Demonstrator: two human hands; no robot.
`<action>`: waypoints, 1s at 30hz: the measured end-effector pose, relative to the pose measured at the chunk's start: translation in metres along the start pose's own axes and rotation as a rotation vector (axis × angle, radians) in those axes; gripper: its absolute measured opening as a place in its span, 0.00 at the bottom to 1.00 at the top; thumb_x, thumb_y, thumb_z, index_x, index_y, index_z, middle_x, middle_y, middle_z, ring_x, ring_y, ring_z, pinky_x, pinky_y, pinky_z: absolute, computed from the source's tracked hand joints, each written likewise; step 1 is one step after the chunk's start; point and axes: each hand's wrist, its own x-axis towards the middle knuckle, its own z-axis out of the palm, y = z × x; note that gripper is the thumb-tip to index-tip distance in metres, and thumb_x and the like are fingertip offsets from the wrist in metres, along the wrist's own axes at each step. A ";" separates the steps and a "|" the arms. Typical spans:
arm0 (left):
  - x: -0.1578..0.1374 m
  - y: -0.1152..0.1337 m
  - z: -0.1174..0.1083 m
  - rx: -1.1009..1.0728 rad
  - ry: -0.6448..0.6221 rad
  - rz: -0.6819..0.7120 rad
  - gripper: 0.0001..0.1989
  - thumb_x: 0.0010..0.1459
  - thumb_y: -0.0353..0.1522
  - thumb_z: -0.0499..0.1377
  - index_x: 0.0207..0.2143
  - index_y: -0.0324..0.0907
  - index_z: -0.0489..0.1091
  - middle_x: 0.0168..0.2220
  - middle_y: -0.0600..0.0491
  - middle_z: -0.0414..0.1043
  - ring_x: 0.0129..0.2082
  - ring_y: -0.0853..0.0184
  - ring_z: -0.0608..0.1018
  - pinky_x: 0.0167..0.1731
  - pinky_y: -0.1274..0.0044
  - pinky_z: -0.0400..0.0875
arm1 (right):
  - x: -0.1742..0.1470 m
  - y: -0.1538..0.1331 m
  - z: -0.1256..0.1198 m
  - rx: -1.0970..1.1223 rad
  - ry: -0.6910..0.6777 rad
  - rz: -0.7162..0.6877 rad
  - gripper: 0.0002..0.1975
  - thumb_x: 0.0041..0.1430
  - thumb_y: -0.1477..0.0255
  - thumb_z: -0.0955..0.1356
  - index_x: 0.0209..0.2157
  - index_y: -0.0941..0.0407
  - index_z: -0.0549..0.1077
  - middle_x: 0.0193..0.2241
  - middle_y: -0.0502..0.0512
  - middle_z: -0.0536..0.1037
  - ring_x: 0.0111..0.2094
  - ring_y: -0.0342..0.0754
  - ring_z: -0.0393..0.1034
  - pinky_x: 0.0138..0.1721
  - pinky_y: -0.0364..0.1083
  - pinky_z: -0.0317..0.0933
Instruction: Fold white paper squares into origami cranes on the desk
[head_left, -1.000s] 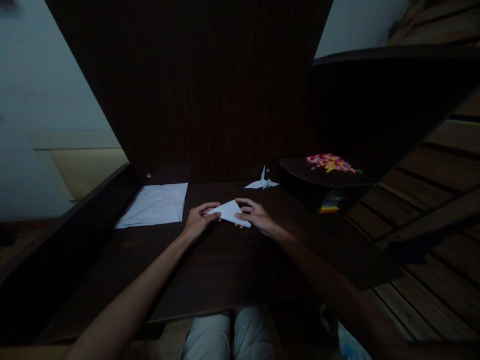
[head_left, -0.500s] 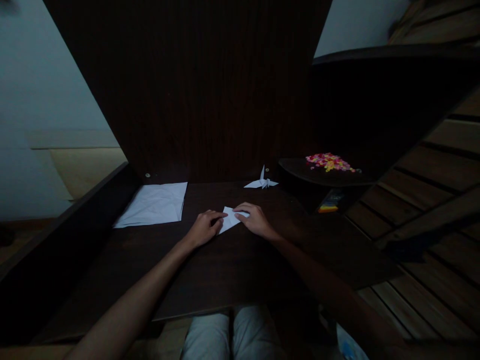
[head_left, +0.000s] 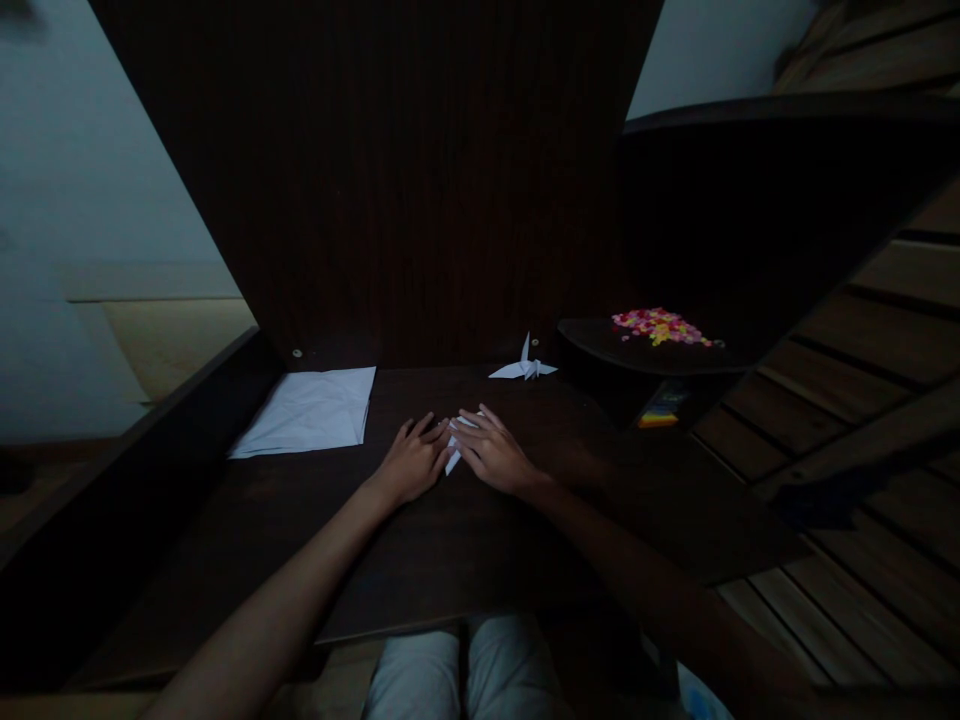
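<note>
A small piece of folded white paper (head_left: 452, 462) lies on the dark desk, mostly hidden beneath my fingers. My left hand (head_left: 412, 462) rests palm down, fingers apart, with its fingertips at the paper's left edge. Across the paper's right part lies my right hand (head_left: 495, 455), flat, fingers stretched out and pressing on it. Beyond the hands, against the back panel, stands a white origami crane (head_left: 529, 368). To the left is a stack of white paper sheets (head_left: 311, 410).
The desk (head_left: 420, 560) has a raised side board (head_left: 142, 470) on the left and a tall back panel (head_left: 390, 200). On a low rounded shelf (head_left: 592, 335) at right sits a pile of small pink, red and yellow pieces (head_left: 660, 325). A yellow-orange item (head_left: 658, 420) sits below it.
Both hands have gone from pinching the paper's edges to lying flat. My right hand has moved over the paper, which now shows as a narrower strip.
</note>
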 end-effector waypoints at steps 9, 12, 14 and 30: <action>-0.002 0.002 -0.004 0.058 -0.020 -0.108 0.23 0.63 0.41 0.47 0.58 0.47 0.63 0.60 0.50 0.61 0.61 0.50 0.60 0.55 0.57 0.58 | -0.003 0.003 -0.001 0.034 -0.275 0.002 0.26 0.68 0.63 0.53 0.61 0.62 0.57 0.62 0.65 0.56 0.65 0.52 0.46 0.64 0.56 0.41; -0.003 0.002 -0.006 0.055 -0.044 -0.120 0.25 0.63 0.45 0.46 0.60 0.49 0.60 0.61 0.51 0.59 0.61 0.49 0.59 0.56 0.56 0.57 | -0.004 0.005 -0.004 0.005 -0.291 0.051 0.28 0.68 0.60 0.52 0.62 0.61 0.55 0.63 0.64 0.54 0.65 0.52 0.45 0.64 0.57 0.40; -0.003 0.003 -0.007 0.058 -0.056 -0.119 0.26 0.63 0.46 0.45 0.60 0.50 0.59 0.62 0.51 0.59 0.62 0.49 0.58 0.56 0.56 0.57 | -0.004 0.007 -0.004 -0.012 -0.296 0.078 0.29 0.67 0.59 0.51 0.62 0.61 0.55 0.63 0.65 0.54 0.65 0.52 0.45 0.64 0.58 0.39; -0.004 0.002 -0.003 -0.022 -0.004 -0.080 0.28 0.60 0.46 0.50 0.60 0.46 0.59 0.61 0.46 0.59 0.62 0.48 0.57 0.56 0.55 0.56 | -0.003 0.044 0.003 -0.007 -0.043 0.235 0.19 0.63 0.66 0.62 0.53 0.58 0.68 0.54 0.63 0.70 0.57 0.55 0.61 0.60 0.60 0.48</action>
